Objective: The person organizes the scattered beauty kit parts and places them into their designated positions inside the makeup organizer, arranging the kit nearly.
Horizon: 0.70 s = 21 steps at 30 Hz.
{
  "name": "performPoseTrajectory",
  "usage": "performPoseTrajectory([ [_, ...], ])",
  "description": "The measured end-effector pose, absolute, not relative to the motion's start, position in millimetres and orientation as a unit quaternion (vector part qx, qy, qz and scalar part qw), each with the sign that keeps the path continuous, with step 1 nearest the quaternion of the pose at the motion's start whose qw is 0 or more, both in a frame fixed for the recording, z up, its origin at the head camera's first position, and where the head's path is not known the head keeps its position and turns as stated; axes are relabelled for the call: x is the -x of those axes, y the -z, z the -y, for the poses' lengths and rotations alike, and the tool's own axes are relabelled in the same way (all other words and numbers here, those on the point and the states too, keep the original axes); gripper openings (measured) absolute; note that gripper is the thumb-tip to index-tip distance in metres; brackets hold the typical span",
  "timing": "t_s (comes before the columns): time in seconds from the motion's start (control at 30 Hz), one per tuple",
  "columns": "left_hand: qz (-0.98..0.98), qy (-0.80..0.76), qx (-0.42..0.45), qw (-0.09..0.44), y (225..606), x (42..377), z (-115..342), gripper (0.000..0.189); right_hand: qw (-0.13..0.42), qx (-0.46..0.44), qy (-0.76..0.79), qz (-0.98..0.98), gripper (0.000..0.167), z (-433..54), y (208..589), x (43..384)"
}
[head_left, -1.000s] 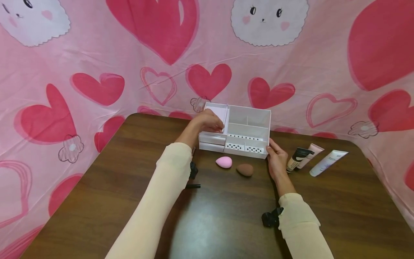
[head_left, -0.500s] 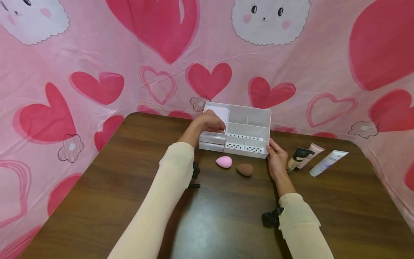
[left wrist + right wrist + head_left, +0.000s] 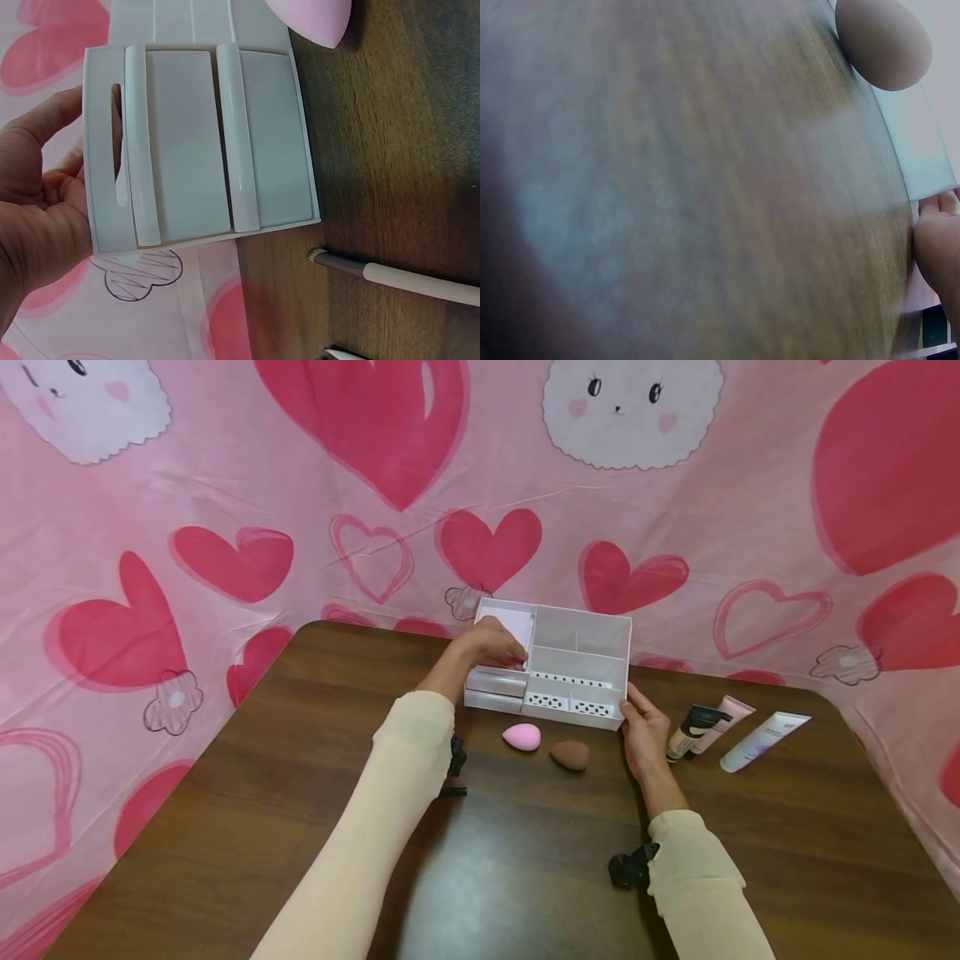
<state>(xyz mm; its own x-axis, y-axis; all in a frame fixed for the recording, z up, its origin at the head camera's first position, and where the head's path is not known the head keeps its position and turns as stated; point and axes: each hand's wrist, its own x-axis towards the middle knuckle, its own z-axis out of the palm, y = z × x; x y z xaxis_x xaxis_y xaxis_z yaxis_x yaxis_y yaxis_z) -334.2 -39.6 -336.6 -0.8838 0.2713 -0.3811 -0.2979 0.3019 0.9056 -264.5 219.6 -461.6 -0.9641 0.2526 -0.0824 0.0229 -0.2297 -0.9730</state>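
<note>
Makeup organizer (image 3: 573,664), white and compartmented, standing at the far side of the desk (image 3: 247,827), close to pink heart-patterned fabric (image 3: 375,452) hanging behind. Reaching down into its left compartment with the left hand (image 3: 491,643), bending the fingers behind a slotted front panel (image 3: 106,172); showing only partly through the slot, hiding too much to tell whether gripping anything in there. Gripping the organizer's front right corner with the right hand (image 3: 647,735), setting the thumb at the front edge and laying the other fingers against the side wall. Below the left compartment, two drawers (image 3: 187,142) sitting closed, one above the other; to their right, dark-dotted inserts (image 3: 591,708) lining the front sections. Just in front of the organizer, a pink makeup sponge (image 3: 521,737) and a brown makeup sponge (image 3: 571,755) lying near each other, apart. Beyond the right hand, a black-and-beige tube (image 3: 688,735) and a pale pink tube (image 3: 723,724) overlapping in view, contact between them being unclear; a white tube (image 3: 763,743) standing tilted beside them. Near the drawers, a makeup brush (image 3: 412,283) lying on the desk; by the left sleeve (image 3: 390,793), a thin black stick (image 3: 453,792) poking out, mostly hidden.
</note>
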Motion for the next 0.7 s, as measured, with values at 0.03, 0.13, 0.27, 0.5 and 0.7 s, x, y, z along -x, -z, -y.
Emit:
performPoseTrajectory([
  [0.03,-0.771,-0.589,0.009,0.241,337,334,40,0.015,0.073,0.111,-0.775,0.617,0.049,-220,462,264],
  [0.13,-0.771,-0.589,0.006,0.242,337,334,40,0.010,0.075,0.113,-0.779,0.613,0.049,-219,462,265],
  [0.27,-0.767,-0.595,0.000,0.240,339,334,41,0.007,0.078,0.113,-0.783,0.606,0.049,-218,462,266],
  [0.5,-0.721,-0.648,-0.016,0.246,346,343,49,0.016,0.081,0.115,-0.783,0.606,0.049,-218,463,266],
  [0.7,-0.700,-0.673,0.007,0.238,335,327,59,0.029,0.082,0.112,-0.781,0.609,0.049,-219,462,265],
])
